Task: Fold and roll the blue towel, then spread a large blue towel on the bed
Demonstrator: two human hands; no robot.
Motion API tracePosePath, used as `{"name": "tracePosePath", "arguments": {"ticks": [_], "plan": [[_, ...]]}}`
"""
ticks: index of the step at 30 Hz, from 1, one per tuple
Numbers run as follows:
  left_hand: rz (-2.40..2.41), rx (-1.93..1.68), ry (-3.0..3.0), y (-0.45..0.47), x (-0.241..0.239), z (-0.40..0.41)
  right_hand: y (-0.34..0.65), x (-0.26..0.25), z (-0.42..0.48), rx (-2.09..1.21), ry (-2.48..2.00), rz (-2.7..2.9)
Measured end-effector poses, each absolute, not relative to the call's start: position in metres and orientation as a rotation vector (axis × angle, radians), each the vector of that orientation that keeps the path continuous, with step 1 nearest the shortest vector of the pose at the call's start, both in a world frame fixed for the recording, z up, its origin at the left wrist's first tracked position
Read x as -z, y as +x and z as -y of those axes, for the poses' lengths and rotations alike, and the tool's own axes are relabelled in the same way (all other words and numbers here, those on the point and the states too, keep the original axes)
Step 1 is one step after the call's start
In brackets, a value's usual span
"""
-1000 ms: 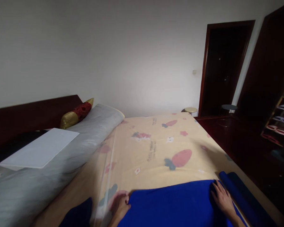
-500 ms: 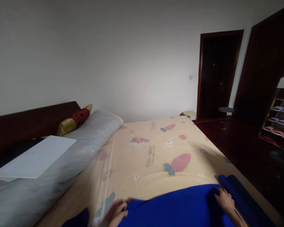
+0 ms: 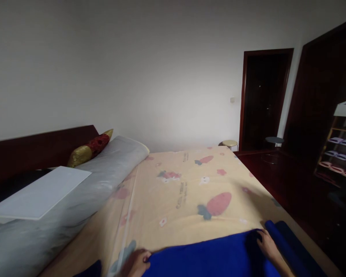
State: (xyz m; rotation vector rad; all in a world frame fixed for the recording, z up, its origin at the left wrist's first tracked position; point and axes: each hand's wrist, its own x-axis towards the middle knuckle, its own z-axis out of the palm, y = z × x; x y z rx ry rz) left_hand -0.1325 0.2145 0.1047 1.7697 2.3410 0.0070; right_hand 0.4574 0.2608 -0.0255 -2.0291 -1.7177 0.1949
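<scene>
A bright blue cloth [image 3: 207, 256] lies along the near edge of the bed, its far edge drawn out between both hands; its lower part runs out of view. My left hand [image 3: 140, 261] is closed on the cloth's left corner, fingertips pinched together. At the upper right corner, my right hand [image 3: 267, 243] grips the fabric with bent fingers. Just right of that hand rests a folded or rolled blue and dark navy cloth bundle [image 3: 291, 242]. A dark blue piece of fabric [image 3: 89, 269] shows at the bottom, left of my left hand.
The bed's patterned sheet [image 3: 173, 215] spreads ahead. To the left are a grey covered roll of bedding [image 3: 109, 169], a white board [image 3: 43, 192] and a red-gold cushion [image 3: 90, 149]. Stools [image 3: 229, 143], a door [image 3: 265, 104] and a slipper rack [image 3: 338, 146] stand beyond.
The cloth's left corner has moved slightly left and down with my left hand, and its far edge looks straighter. My right hand has shifted a little left. The view has tilted up slightly.
</scene>
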Motion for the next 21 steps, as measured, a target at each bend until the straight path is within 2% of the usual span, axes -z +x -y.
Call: {"name": "tracePosePath", "arguments": {"ticks": [3, 9, 11, 14, 18, 21], "plan": [[-2.346, -0.010, 1.821, -0.140, -0.103, -0.213, 0.459, 0.029, -0.255, -0.187, -2.027, 1.721], [-2.839, -0.174, 1.803, -0.124, -0.075, -0.199, 0.430, 0.032, -0.231, -0.069, -1.983, 1.804], [-2.665, -0.257, 1.978, -0.093, -0.056, -0.194, 0.394, 0.027, -0.221, -0.080, -1.887, 1.926], [-2.203, -0.369, 2.210, -0.026, -0.020, -0.189, 0.320, 0.017, -0.209, -0.330, -1.652, 2.111], [-1.886, -0.265, 2.176, 0.054, 0.015, -0.189, 0.238, 0.008, -0.201, -0.711, -1.433, 2.260], [-1.792, -0.229, 2.192, 0.066, 0.017, -0.192, 0.225, 0.008, -0.203, -0.755, -1.391, 2.333]]}}
